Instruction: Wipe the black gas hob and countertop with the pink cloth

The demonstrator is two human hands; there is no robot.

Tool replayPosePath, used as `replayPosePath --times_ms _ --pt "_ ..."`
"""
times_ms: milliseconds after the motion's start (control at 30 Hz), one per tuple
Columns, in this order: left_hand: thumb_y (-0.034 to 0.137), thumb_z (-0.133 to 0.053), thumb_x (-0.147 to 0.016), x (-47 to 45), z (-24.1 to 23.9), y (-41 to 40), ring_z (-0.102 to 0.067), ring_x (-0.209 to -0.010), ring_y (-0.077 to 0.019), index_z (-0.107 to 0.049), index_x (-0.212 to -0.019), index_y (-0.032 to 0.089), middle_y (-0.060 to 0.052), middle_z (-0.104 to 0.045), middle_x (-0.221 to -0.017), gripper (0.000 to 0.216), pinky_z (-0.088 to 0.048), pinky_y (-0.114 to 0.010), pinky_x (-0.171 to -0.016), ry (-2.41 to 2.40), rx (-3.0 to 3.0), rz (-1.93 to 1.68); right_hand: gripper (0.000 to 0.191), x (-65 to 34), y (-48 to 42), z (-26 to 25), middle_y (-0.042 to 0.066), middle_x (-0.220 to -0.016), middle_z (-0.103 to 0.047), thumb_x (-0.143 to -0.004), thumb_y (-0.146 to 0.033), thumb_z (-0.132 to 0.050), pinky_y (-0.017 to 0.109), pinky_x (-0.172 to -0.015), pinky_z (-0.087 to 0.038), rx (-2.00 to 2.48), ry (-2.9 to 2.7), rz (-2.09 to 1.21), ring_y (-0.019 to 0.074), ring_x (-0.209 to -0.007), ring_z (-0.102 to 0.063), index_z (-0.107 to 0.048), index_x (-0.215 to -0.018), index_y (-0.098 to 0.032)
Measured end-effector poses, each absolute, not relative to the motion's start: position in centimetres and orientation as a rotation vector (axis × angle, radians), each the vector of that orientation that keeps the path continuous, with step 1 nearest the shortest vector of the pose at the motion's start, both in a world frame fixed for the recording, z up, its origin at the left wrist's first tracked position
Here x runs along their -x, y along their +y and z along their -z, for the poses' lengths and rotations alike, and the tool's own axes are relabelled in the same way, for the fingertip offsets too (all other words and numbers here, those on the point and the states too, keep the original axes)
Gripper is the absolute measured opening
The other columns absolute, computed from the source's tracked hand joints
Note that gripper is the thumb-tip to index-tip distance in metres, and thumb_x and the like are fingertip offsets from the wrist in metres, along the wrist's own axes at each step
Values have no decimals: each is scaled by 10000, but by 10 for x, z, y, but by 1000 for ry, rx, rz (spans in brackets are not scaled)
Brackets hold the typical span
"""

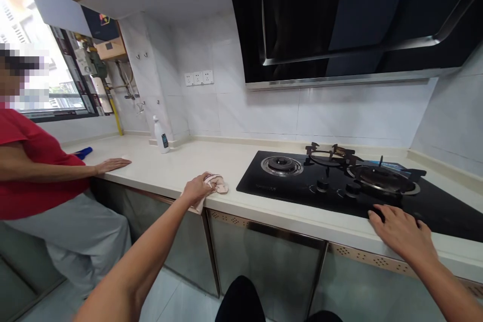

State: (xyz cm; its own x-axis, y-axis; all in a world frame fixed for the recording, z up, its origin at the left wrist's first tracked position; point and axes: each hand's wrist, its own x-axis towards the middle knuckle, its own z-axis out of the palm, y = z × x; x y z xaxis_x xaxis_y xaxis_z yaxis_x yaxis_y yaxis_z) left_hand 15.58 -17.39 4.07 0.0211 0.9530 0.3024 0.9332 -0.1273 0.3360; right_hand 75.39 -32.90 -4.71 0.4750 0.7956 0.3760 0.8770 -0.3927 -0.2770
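My left hand (pixel 196 189) is closed on a pale pinkish cloth (pixel 218 183), which lies bunched on the counter's front edge with a corner hanging over it. Resting at the front edge of the black gas stove (pixel 298 193) is my right hand (pixel 403 229), palm down with fingers spread and nothing in it. The left burner (pixel 282 165) has no pan support on it. Two dark pan supports (pixel 330 156) sit towards the back and right of the stove. Its two knobs (pixel 322 186) are just behind the front edge.
A white spray bottle (pixel 161 136) stands by the wall on the counter (pixel 181 166). At the left, a person in a red top (pixel 41 161) rests a hand on the counter near a blue object (pixel 83 153). A black range hood (pixel 339 20) overhangs the stove.
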Motion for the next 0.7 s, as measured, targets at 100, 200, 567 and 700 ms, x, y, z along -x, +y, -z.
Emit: replayPosePath --times_ms 100,200,567,700 --pt "444 -592 -840 -152 -33 -183 -710 -1099 -312 -649 -1332 295 -61 -766 -1214 518 -520 -367 -920 2091 -2201 -787 703 -753 -329 47 141 -1495 -573 -940 -580 -240 647 -1195 -275 2303 -1375 285 407 -1378 -493 -645 -1375 -205" --pt "419 -556 -861 -169 -24 -200 -698 -1120 -277 -658 -1312 287 -38 -760 -1228 481 -505 -345 -955 2055 -2253 -869 695 -748 -331 42 159 -1490 -573 -952 -563 -256 653 -1185 -281 2321 -1382 287 415 -1373 -489 -638 -1392 -185" --pt "432 -769 -728 -346 6 -269 -662 -1015 -297 -729 -1092 261 -79 -745 -1064 404 -470 -432 -947 1538 -2637 -1080 647 -731 -336 28 169 -1469 -588 -961 -498 -279 611 -1156 -320 2346 -1371 301 389 -1349 -515 -652 -1371 -164" --pt "589 -804 -711 -430 16 -293 -627 -1063 -318 -698 -1210 284 -100 -707 -1186 595 -452 -485 -927 1144 -2843 -1025 643 -733 -336 28 172 -1438 -607 -955 -528 -292 597 -1137 -343 2341 -1367 324 382 -1324 -536 -665 -1351 -184"
